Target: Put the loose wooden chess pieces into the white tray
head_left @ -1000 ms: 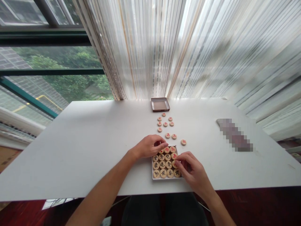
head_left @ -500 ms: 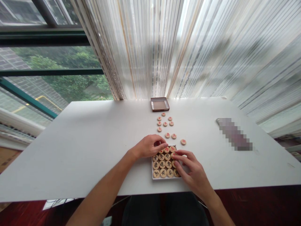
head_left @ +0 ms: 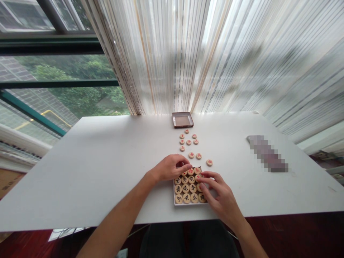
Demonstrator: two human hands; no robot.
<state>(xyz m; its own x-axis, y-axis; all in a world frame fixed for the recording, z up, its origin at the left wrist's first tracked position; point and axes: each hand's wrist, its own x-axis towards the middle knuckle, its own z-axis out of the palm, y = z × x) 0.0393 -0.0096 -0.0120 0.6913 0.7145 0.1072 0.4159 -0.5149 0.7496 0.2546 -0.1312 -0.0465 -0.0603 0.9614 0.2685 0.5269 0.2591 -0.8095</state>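
A shallow white box [head_left: 174, 195] near the table's front edge holds round wooden Chinese chess pieces in rows. Black characters mark most of them, such as the piece [head_left: 194, 197] in the nearest row; red ones show in the far row and right column. My left hand [head_left: 172, 167] rests over the far left corner, fingers bent, thumb stretched across the far row and hiding part of it. At the right side, my right hand [head_left: 217, 190] has its fingers apart, fingertips touching a red piece [head_left: 198, 177]. The hand covers part of the right column.
Several loose red-marked pieces [head_left: 189, 142] lie beyond the box, one piece [head_left: 209, 162] off to the right. An upturned brown lid [head_left: 183, 120] lies at the table's back edge. A blurred-out oblong object [head_left: 268, 154] is at right. Striped curtains [head_left: 172, 57] hang behind the table.
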